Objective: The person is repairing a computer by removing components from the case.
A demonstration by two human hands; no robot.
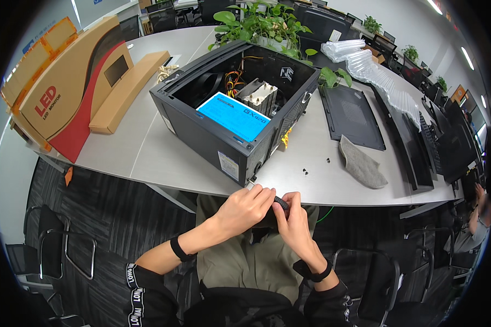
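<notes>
In front of me, a black computer case lies on its side with its upper face uncovered. A blue-labelled power supply and a silver CPU cooler show inside. At the case's near corner my left hand is closed; a small pale piece with a dark end sticks out beyond its fingers. My right hand pinches a short black ribbed thing, its kind unclear. The ribbed thing runs toward the left fingers, which cover whatever joins it to the pale piece.
Black screws lie right of the case, near a grey cloth and a black side panel. A monitor and bubble wrap lie farther right. A monitor carton stands left; a potted plant stands behind.
</notes>
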